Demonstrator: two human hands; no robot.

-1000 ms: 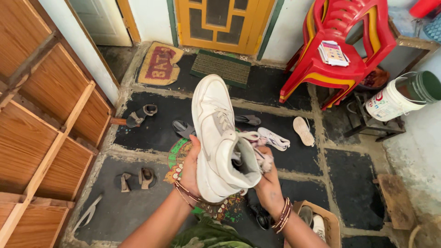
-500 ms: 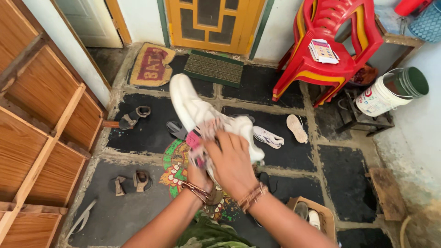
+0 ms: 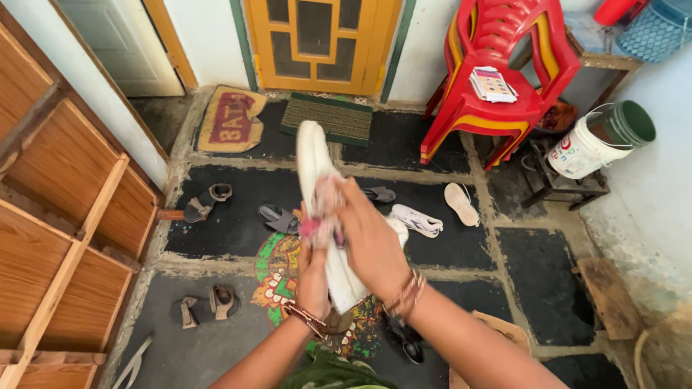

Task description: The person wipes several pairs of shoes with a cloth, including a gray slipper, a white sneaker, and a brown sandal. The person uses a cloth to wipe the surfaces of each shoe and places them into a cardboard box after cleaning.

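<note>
Basically 1 view, the head camera, looking down at both hands.

Left hand [image 3: 313,277] is closed round the heel end of a white high-top shoe [image 3: 314,162], gripping from below, so the shoe stands nearly on edge with its toe pointing away toward the green doormat [image 3: 326,117]. My guess is that grip is there to steady it while the other hand works the surface.

Right hand [image 3: 371,238] lies across the shoe's side, fingers curled, pressing a pink and white cloth [image 3: 321,216] against it. Both hands are closed on something, neither spread wide.

The shoe is held in the air above the patterned round mat [image 3: 277,263], roughly over the middle of the tiled floor [image 3: 537,277].

Around it on the floor: a brown sandal [image 3: 205,200] toward the left edge by the wooden shelving [image 3: 65,238], 2 more sandals [image 3: 205,302] nearer the bottom-left corner, a second white shoe [image 3: 422,220] just right of the hands, a pale sole [image 3: 459,204] beside that. Red plastic chair [image 3: 497,79] and white bucket [image 3: 587,148] sit at the top right.

Hidden or unclear: the right hand covers the shoe's opening and laces. A cardboard box [image 3: 497,335] is mostly behind the right forearm, contents not visible. A dark shoe [image 3: 407,346] under the wrist is only partly seen.
</note>
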